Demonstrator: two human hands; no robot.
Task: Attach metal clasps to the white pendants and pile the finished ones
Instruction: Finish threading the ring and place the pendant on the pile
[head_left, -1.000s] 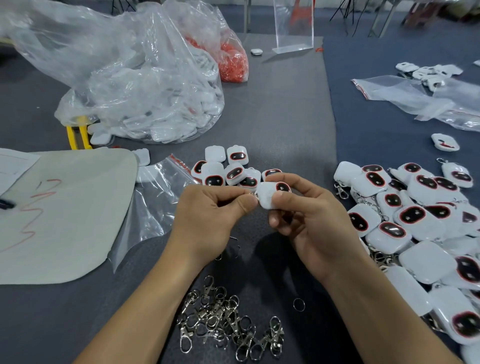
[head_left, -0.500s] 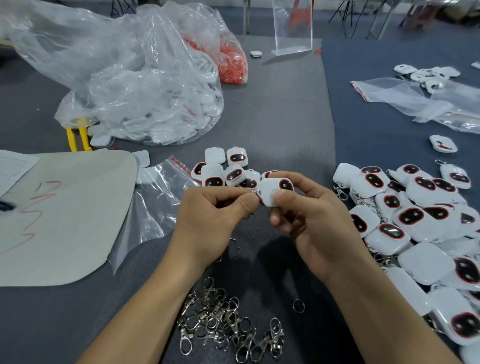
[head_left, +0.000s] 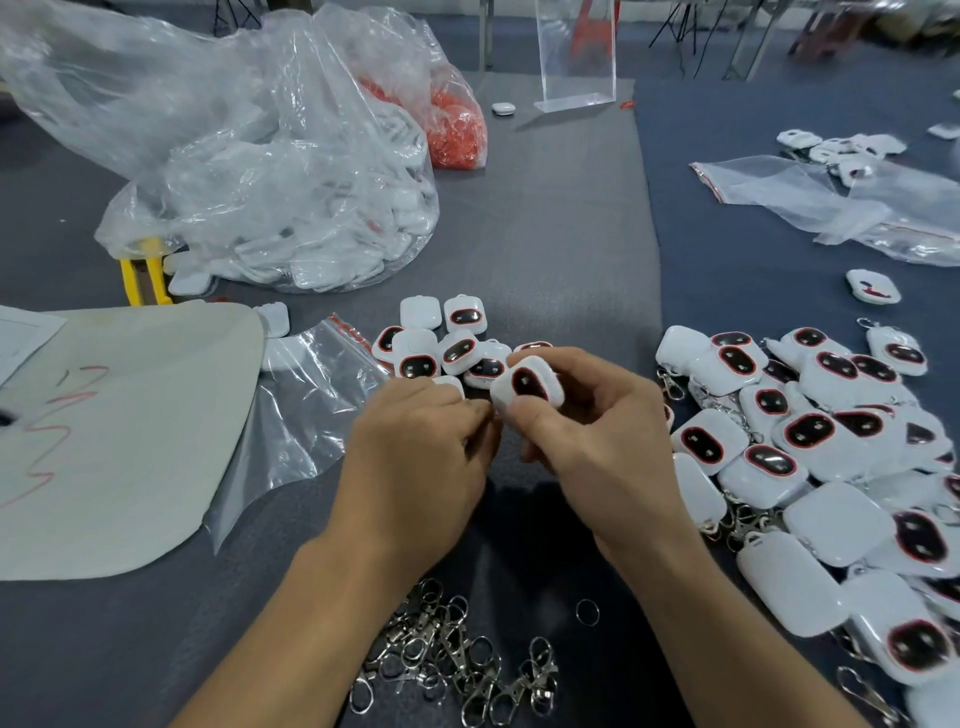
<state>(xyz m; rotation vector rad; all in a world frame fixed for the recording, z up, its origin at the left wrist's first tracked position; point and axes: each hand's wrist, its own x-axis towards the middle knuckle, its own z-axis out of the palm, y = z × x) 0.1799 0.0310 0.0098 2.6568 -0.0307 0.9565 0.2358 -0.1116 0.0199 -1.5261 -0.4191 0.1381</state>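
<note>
Above the clasps (head_left: 453, 667), right hand (head_left: 602, 452) pinches a pendant (head_left: 530, 385); left hand (head_left: 415, 460) grip unclear

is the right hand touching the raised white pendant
Touching: the head view shows the right hand pinching the white pendant between thumb and fingers.

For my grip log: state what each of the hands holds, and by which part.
Right hand pinches a white pendant by its edges, thumb below, forefinger above. Left hand pinches at the pendant's corner facing it; what it grips is hidden.

Grey table (head_left: 545, 249) bears pendants (head_left: 831, 457), clasps (head_left: 457, 660), bags (head_left: 270, 171).
</note>
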